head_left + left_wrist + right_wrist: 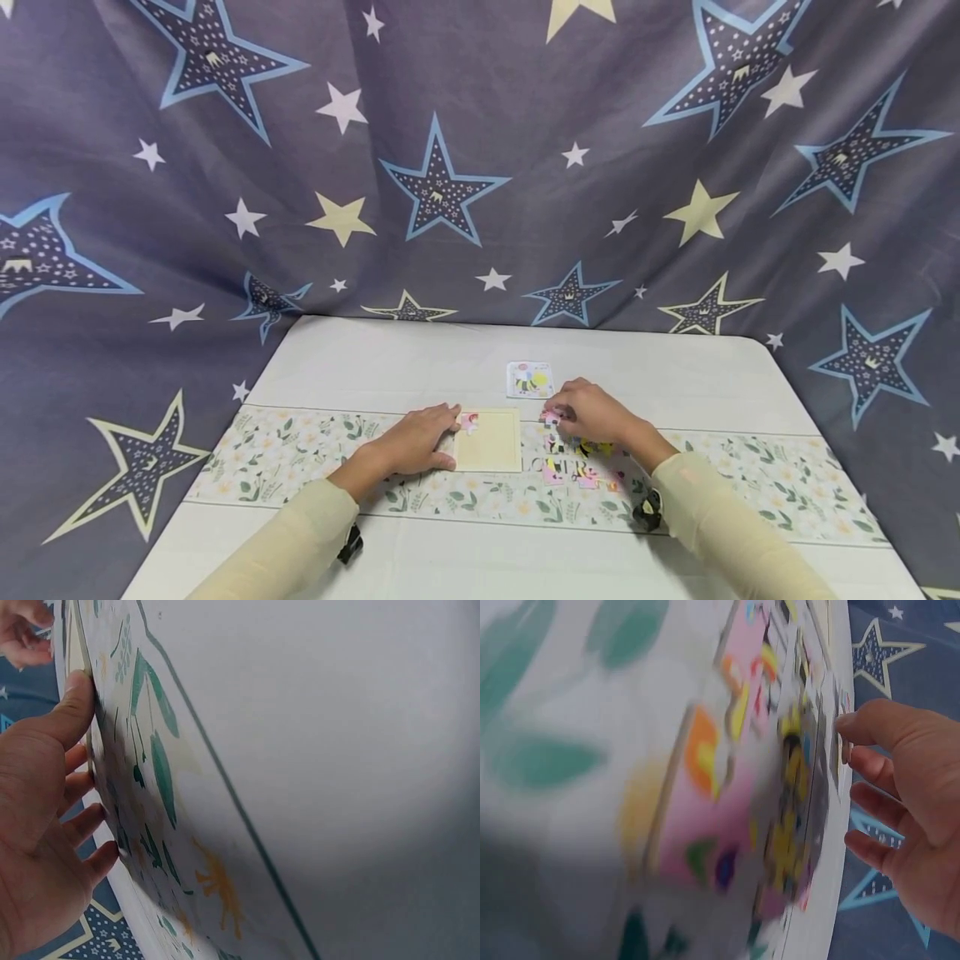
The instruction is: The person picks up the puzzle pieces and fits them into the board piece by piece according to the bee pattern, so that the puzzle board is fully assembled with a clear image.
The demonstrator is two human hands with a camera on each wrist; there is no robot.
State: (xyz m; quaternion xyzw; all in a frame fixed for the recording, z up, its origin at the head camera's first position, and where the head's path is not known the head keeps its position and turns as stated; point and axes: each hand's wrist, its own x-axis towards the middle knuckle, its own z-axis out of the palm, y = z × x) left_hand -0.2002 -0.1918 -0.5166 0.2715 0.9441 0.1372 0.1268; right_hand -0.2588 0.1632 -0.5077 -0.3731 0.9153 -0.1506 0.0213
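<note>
A shallow cream puzzle tray (487, 446) lies on the table with one pink puzzle piece (469, 422) in its upper left corner. My left hand (420, 439) rests against the tray's left side, thumb near the lower corner; in the left wrist view, that hand (45, 802) has its fingers extended along the edge. To the right of the tray, my right hand (596, 412) pinches a pink jigsaw piece (551, 416) between thumb and fingertips. The right wrist view shows this hand (915, 780) beside loose pieces (705, 802), with the pinched piece mostly hidden.
Several loose puzzle pieces (588, 479) lie below my right hand, pink and yellow prints facing up. Behind the tray is a small picture card (529, 380) with a bee on it. A floral band (300, 442) crosses the white table (390, 358). Star-patterned cloth (450, 275) hangs behind.
</note>
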